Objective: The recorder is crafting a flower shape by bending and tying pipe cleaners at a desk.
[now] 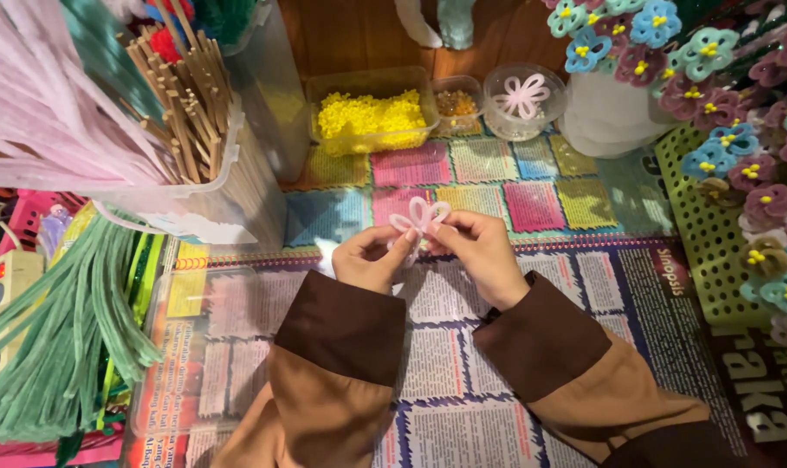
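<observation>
Your fingers (pixel 408 245) are pinching together on the pink pipe-cleaner flower (pixel 419 217), left hand (pixel 372 260) and right hand (pixel 478 251) both gripping its base above the middle of the tabletop (pixel 463 381). Squeezing harder is likely to crush the soft petal loops; loosening risks the twist unwinding. A slip could be dropping it toward the yellow bead tray (pixel 372 117) near the far edge, or nudging the stick container (pixel 194 139) at the left.
</observation>
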